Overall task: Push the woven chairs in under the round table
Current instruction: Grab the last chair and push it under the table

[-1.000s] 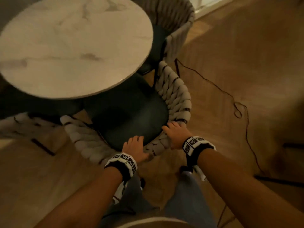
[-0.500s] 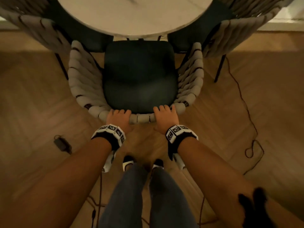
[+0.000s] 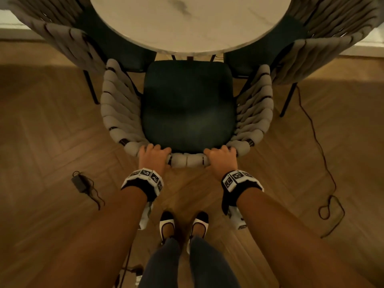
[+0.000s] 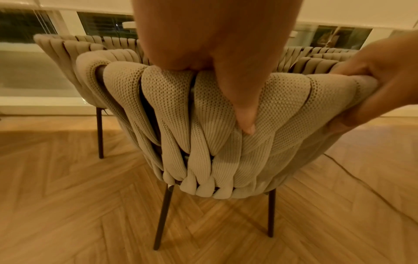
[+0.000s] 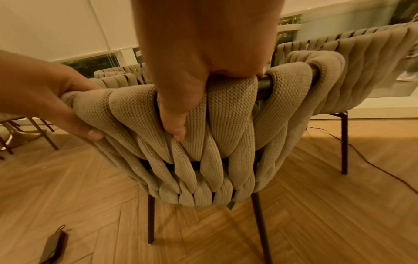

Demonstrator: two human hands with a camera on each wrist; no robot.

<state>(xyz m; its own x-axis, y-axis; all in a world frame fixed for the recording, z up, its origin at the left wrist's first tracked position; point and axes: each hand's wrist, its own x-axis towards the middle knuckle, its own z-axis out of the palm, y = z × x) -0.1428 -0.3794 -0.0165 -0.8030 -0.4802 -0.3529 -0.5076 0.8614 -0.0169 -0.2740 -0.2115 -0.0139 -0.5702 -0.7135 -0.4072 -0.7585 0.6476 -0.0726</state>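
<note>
Head view: the beige woven chair (image 3: 187,100) with its dark seat, at frame centre, had been squared to the round marble table (image 3: 187,23); its top rail was gripped by both hands (image 3: 152,157) (image 3: 221,160), push pending.

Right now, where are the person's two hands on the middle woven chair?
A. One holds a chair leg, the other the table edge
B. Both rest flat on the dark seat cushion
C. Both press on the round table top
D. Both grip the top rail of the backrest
D: the left hand and the right hand both curl over the woven chair's backrest rail, thumbs behind.
</note>
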